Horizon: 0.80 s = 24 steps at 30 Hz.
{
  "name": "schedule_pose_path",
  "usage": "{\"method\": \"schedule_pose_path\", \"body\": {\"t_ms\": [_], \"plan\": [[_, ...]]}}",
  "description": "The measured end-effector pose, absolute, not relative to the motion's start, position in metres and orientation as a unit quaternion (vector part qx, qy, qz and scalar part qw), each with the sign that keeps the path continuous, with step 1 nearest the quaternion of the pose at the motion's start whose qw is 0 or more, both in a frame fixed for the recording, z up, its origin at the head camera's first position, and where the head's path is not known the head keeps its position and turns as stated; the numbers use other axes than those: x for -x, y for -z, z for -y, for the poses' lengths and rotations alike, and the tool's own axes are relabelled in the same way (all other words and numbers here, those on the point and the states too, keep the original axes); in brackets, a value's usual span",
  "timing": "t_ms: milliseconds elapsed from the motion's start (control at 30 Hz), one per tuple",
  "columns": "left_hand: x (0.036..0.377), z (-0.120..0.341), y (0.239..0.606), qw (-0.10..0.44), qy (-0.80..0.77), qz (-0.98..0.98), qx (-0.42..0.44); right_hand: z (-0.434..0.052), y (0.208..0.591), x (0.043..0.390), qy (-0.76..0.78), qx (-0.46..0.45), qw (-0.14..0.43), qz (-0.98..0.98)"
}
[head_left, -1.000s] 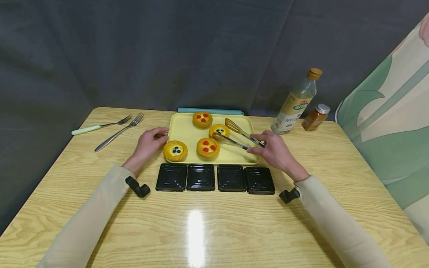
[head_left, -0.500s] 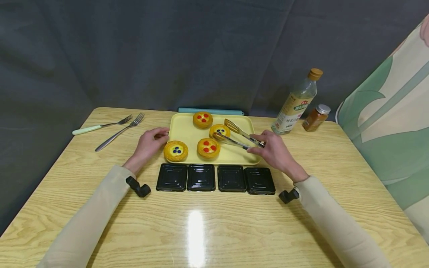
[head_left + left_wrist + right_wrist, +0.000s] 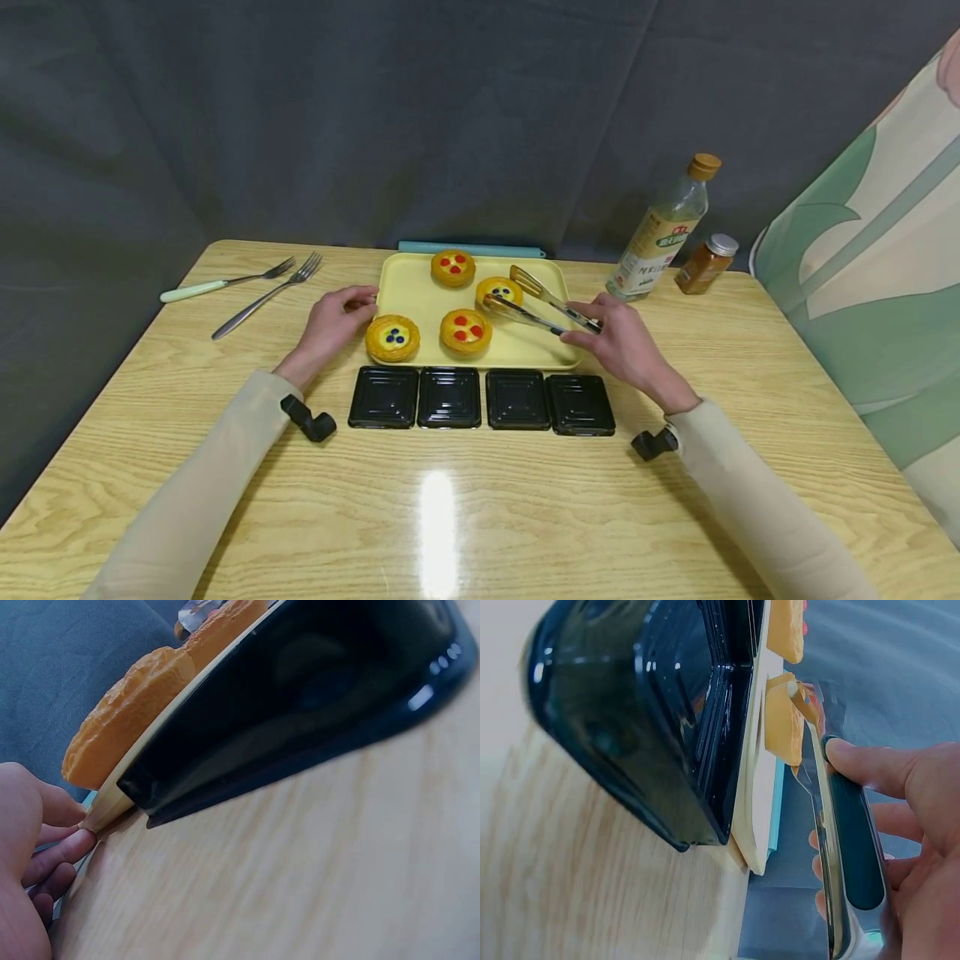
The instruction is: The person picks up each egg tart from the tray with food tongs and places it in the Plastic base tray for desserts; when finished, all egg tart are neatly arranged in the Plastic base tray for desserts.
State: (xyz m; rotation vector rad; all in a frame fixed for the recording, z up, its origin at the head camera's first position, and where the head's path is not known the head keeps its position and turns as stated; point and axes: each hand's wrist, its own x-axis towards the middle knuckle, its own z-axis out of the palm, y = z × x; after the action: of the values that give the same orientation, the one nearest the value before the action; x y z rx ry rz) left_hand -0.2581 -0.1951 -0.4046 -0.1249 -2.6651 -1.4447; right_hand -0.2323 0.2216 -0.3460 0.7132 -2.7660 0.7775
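My left hand (image 3: 332, 323) pinches the left edge of a pale yellow tray (image 3: 408, 287). In the left wrist view thumb and fingertip meet at its rim (image 3: 112, 804). With my right hand (image 3: 624, 342) I grip metal food tongs (image 3: 855, 832) with brownish tips and dark handle grips. Those tips lie either side of a blueberry-topped tart (image 3: 498, 292) on the tray's right half. Two tarts with red toppings, one behind (image 3: 453, 267) and one in front (image 3: 465, 332), are also on the tray. Another blueberry tart (image 3: 392, 337) sits at its front left corner.
Several black square plastic containers (image 3: 450, 398) stand in a row before the tray. Two forks (image 3: 258, 308) lie at the left. A glass bottle (image 3: 660, 237) and a small brown jar (image 3: 705, 265) stand back right. A blue-green strip (image 3: 472, 249) lies behind the tray.
My right hand and the tongs have shifted slightly right, and the blueberry tart between the tips has moved right with them. The left hand and tray have stayed in place.
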Motion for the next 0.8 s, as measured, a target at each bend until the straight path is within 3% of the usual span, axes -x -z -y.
{"method": "schedule_pose_path", "body": {"t_ms": [800], "plan": [[0.258,0.195,0.405,0.054,0.481,0.874,0.041,-0.252,0.341,0.184,-0.24,-0.253,0.148,0.925]]}}
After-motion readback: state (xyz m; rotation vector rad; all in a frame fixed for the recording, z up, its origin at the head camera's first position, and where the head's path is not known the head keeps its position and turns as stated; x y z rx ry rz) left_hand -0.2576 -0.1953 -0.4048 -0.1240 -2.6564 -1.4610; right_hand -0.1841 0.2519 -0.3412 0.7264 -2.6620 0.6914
